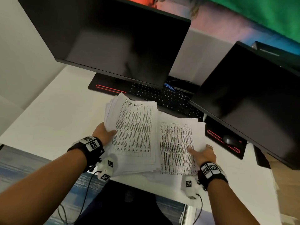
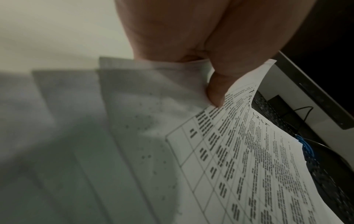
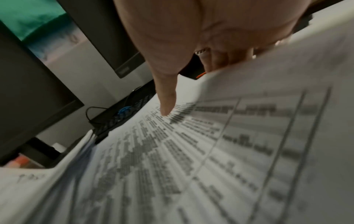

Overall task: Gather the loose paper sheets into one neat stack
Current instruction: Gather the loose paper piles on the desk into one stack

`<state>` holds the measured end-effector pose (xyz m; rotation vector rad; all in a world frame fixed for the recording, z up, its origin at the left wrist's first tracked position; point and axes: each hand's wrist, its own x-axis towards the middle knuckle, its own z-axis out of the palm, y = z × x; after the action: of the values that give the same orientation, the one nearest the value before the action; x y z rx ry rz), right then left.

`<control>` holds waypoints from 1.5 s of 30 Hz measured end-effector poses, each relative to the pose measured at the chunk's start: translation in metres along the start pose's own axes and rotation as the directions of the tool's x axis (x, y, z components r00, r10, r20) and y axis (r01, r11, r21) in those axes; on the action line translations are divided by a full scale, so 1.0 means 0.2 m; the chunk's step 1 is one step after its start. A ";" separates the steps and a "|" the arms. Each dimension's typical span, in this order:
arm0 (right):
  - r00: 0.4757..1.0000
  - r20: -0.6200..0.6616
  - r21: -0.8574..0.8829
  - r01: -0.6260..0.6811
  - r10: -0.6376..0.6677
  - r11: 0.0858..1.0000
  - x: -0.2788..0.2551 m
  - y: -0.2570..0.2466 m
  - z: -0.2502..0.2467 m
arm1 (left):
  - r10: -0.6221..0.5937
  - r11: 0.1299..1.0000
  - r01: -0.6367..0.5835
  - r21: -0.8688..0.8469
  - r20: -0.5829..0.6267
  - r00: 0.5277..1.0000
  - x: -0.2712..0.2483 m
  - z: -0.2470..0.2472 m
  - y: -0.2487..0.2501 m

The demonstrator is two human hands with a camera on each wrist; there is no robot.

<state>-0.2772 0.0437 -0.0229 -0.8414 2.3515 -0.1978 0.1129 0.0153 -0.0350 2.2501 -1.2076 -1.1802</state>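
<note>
On a white desk [image 1: 56,114], the left hand [image 1: 103,133] pinches a fanned paper stack [image 1: 134,132] in a closed grip; the right hand [image 1: 204,153], thumb on top and fingers beneath, holds adjacent sheets [image 1: 177,143].

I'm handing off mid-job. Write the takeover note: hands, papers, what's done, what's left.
Left hand: grips the left edge of the thick stack, headed "TASK LIST", thumb on top.
Right hand: thumb on top of the loose sheets, fingers under their right edge.
Both piles lie on the desk in front of the keyboard, sheets tucked under the stack's right edge.
Done: most paper is in the stack, edges fanned.
Left: merge the sheets in, then square the edges.
</note>
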 end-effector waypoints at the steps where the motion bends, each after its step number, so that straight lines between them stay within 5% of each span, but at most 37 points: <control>1: 1.000 0.018 0.070 -0.006 0.005 0.998 0.00 -0.02 0.01 | 0.002 1.000 -0.002 0.007 0.006 1.000 0.00 -0.01 0.00; 12: 0.972 0.225 0.408 -0.034 -0.065 0.913 -0.12 -0.17 0.08 | 0.016 0.998 -0.017 0.054 0.010 1.000 0.01 -0.06 -0.05; 17: 0.958 0.014 0.472 0.245 -0.285 0.847 -0.27 -0.34 -0.13 | -0.016 0.999 0.017 0.041 -0.027 1.000 0.03 -0.09 -0.08; 22: 0.798 -0.179 0.447 0.588 -0.576 0.674 -0.53 -0.53 -0.55 | 0.008 0.997 -0.007 0.078 -0.015 1.000 0.04 -0.08 -0.05; 25: 0.751 -0.169 0.608 0.589 -0.638 0.533 -0.60 -0.56 -0.65 | 0.026 0.998 -0.028 0.059 0.020 0.999 0.04 -0.02 -0.01; 27: 0.775 -0.106 0.707 0.499 -0.623 0.501 -0.57 -0.55 -0.63 | 0.056 0.997 -0.058 0.054 0.047 0.997 0.01 0.03 0.03; 31: 0.847 0.153 0.745 0.239 -0.509 0.622 -0.41 -0.50 -0.40 | 0.037 0.999 -0.038 0.006 0.129 0.991 -0.03 0.09 0.08; 33: 0.871 0.279 0.677 0.121 -0.405 0.726 -0.33 -0.47 -0.22 | -0.021 0.982 0.060 -0.181 0.210 0.977 0.00 0.09 0.06; 36: 0.923 0.300 0.506 0.059 -0.240 0.861 -0.21 -0.41 0.05 | -0.147 0.789 0.305 -0.533 0.319 0.936 0.02 0.08 0.03; 38: 0.951 0.260 0.312 0.084 -0.170 0.947 -0.15 -0.35 0.16 | -0.207 0.728 0.372 -0.576 0.333 0.920 0.02 0.07 0.02; 42: 0.972 0.160 0.162 0.146 -0.172 0.976 -0.13 -0.27 0.22 | -0.139 0.911 0.200 -0.360 0.187 0.972 0.04 0.10 0.03; 45: 0.935 0.242 0.105 0.240 -0.259 0.965 -0.16 -0.27 0.25 | -0.046 0.957 0.100 -0.273 0.200 0.979 0.01 0.13 0.07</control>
<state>-0.1996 0.0252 -0.0279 -1.0624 1.9845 -0.2641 0.0861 0.0079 -0.0432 2.0207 -0.9544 -1.5222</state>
